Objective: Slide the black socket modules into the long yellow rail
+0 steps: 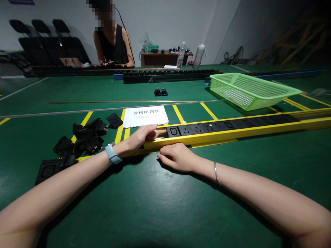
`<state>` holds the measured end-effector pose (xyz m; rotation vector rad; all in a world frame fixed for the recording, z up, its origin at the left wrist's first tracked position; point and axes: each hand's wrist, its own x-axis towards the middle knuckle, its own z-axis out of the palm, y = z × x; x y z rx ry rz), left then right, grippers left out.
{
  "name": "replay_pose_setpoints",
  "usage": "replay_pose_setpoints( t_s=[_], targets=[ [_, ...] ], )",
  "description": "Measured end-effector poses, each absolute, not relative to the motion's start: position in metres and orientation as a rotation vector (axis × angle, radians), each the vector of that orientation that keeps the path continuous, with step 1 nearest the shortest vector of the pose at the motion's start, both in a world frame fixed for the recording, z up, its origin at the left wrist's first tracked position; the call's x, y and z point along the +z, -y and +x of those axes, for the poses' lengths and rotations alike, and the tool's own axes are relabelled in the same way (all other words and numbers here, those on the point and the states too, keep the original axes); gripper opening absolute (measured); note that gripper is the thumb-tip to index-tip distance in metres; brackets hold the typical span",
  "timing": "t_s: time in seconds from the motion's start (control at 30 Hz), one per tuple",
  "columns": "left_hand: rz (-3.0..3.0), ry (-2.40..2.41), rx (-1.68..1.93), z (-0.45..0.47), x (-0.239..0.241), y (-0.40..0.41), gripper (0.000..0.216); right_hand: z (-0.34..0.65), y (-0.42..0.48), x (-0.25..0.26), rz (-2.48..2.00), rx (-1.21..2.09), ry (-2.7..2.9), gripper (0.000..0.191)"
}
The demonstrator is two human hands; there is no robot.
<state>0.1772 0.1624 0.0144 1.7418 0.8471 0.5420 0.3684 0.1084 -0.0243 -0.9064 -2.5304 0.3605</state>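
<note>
A long yellow rail (pixel 207 137) lies across the green table, holding a row of black socket modules (pixel 198 128). My left hand (pixel 144 135) is over the rail's left end, a finger stretched along the channel and touching the end socket module (pixel 173 131). Nothing is visibly grasped by it. Curled closed, my right hand (pixel 178 157) rests on the table against the rail's near side, below that module; nothing shows in its fingers. Loose black modules (pixel 85 136) lie in a heap left of my left hand.
A paper sign (pixel 145 116) lies behind the rail. Farther back are two small black parts (pixel 160 92), a green basket (pixel 252 91) at right and a dark rail with modules (pixel 169 74). Another person (pixel 113 46) is across the table. Thin rods (pixel 116 102) lie between.
</note>
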Motion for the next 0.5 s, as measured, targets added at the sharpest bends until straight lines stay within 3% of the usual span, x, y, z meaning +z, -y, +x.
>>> replay_pose_setpoints(
  t_s=[0.5],
  targets=[
    [2.069,-0.759,0.490,0.181,0.025,-0.162,0.048,0.367,-0.108,-0.023,-0.898,0.349,2.530,0.025]
  ],
)
